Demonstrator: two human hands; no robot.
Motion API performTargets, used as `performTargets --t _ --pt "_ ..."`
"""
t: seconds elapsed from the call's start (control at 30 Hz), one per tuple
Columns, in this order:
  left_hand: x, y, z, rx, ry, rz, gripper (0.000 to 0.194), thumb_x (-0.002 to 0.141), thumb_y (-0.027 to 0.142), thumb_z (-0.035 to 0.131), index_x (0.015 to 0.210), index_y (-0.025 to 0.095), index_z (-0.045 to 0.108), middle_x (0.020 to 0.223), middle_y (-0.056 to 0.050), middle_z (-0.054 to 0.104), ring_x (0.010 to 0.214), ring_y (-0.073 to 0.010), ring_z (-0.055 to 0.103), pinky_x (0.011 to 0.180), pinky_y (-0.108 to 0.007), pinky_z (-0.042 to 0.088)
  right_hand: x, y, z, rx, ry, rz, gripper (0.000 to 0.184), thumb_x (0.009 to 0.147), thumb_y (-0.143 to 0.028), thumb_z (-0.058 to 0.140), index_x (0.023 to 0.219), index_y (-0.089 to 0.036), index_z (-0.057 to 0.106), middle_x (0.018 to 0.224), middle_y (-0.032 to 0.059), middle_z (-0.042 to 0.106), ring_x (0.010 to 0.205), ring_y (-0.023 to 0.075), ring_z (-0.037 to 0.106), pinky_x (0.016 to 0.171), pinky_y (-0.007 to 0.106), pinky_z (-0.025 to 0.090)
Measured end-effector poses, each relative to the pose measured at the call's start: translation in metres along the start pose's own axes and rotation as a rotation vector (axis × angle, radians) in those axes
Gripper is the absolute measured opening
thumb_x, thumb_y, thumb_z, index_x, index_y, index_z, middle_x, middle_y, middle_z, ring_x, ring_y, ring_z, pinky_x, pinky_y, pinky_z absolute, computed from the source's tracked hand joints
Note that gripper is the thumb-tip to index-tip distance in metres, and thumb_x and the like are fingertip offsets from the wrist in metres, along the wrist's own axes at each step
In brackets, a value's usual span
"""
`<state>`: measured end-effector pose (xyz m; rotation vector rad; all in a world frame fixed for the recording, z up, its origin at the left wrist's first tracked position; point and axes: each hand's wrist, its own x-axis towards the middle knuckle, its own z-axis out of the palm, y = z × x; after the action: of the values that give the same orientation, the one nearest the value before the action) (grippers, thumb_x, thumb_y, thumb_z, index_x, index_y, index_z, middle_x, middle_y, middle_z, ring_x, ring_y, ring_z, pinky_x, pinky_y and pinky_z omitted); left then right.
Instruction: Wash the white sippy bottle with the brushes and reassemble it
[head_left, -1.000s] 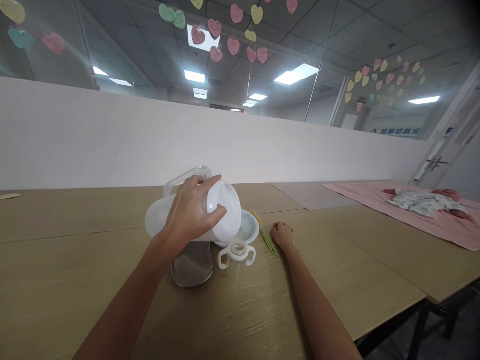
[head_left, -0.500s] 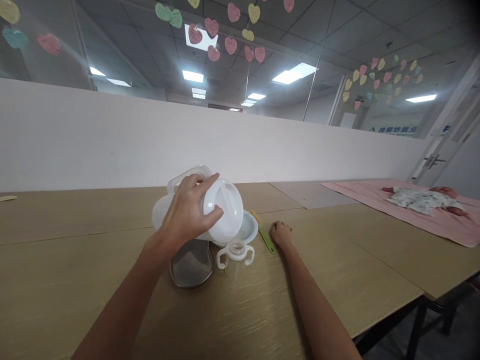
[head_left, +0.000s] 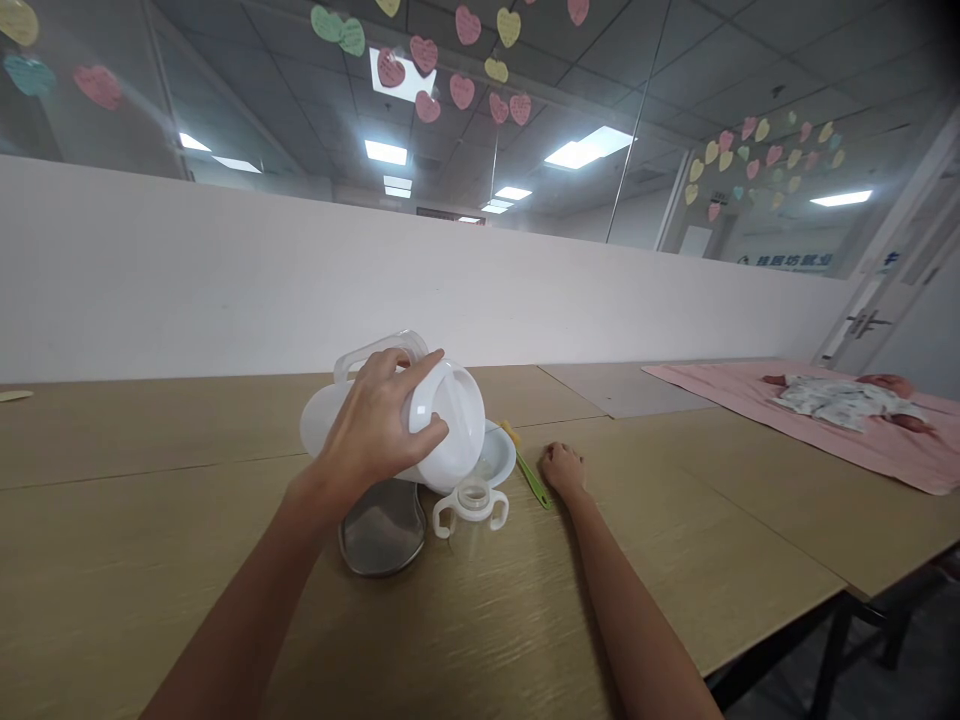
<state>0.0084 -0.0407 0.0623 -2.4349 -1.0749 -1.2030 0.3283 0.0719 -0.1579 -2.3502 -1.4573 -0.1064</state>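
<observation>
My left hand [head_left: 382, 410] is closed around a white lidded jug [head_left: 456, 425], which lies tilted on its side above the table with its lid end pointing right and down. Just beneath the lid stands an upright clear baby bottle [head_left: 472, 505] with two white handles and an open neck. A light blue bowl [head_left: 501, 455] is partly hidden behind the jug. My right hand [head_left: 562, 466] rests on the table with curled fingers, holding nothing I can see. Close to its left lies a green-handled brush [head_left: 534, 483] with a yellow head.
A dark grey tray [head_left: 382, 530] sits left of the bottle, under the jug. At the right, a baby doll [head_left: 844, 400] in a patterned outfit lies on a pink cloth [head_left: 750, 395]. A white wall [head_left: 225, 290] topped with glass borders the wooden table [head_left: 675, 520].
The jug and my left hand have shifted only very slightly, the jug's base a little to the left. My right hand has stayed in place.
</observation>
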Motion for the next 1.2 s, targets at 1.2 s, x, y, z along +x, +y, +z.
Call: performTargets --t 1.2 --pt "-0.0004 -0.0019 0.0006 0.05 0.0 0.044 0.057 0.068 0.031 0.047 0.124 0.019 0.048 0.099 -0.007 0.048 0.095 -0.0234 0.046 0.083 -0.041 0.042 -0.0002 0.0001 -0.0018 -0.009 -0.018 -0.003 0.034 0.087 -0.024 0.033 0.109 -0.014 0.057 0.112 0.0146 0.056 0.107 0.0245 0.048 0.089 0.037 0.03"
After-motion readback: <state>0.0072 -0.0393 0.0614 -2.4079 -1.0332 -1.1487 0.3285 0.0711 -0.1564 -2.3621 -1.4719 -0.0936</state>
